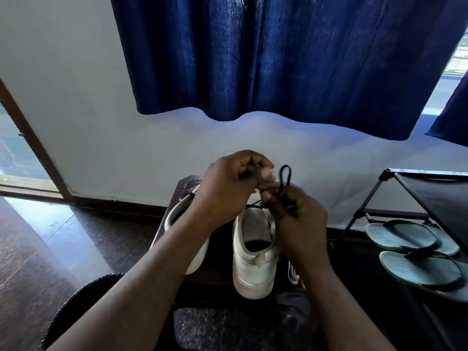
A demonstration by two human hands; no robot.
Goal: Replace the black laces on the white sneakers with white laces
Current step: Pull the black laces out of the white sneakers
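Note:
Two white sneakers stand on a small dark stool [186,182], heels toward me. The right sneaker [254,259] is in plain sight; my left forearm covers much of the left sneaker [177,214]. Above the right sneaker's front, my right hand [295,219] pinches a black lace [284,177], whose loop sticks up over my fingers. My left hand [228,188] is curled close beside it, fingertips meeting the right hand at the lace. A white lace [295,273] lies on the stool just right of the right sneaker.
A black shoe rack [417,188] stands at the right with a pair of pale blue flip-flops [415,252] on its lower shelf. A blue curtain [278,59] hangs over the white wall behind. A door frame [33,140] is at the left, over a dark polished floor.

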